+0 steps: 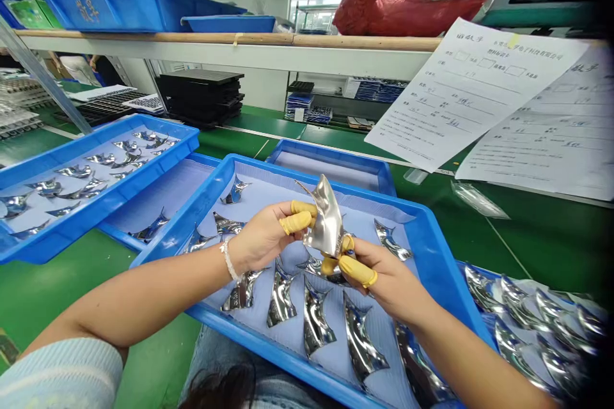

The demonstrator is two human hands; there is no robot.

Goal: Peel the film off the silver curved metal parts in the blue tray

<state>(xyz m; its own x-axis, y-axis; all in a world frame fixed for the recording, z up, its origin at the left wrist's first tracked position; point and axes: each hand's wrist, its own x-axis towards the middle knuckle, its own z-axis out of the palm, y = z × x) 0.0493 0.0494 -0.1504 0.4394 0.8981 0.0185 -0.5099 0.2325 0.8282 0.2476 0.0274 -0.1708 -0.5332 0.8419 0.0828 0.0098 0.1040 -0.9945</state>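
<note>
A shiny curved metal piece with pointed tips [327, 220] is held up over the large blue tray [434, 236]. My left hand [268, 230], wearing yellow finger cots, pinches its left edge. My right hand [384, 271], also in yellow finger cots, grips its lower end between thumb and fingers. Beneath both hands, several similar polished metal pieces [316, 319] lie spread on the tray's pale liner. Part of the tray's contents is hidden behind my hands and forearms.
More metal pieces fill a blue tray [185, 140] at left and another group [522, 313] at right. A small blue tray [330, 163] sits behind. Paper sheets [474, 96] hang from the shelf [268, 43], which carries blue bins [119, 6] and a red bag [398, 9].
</note>
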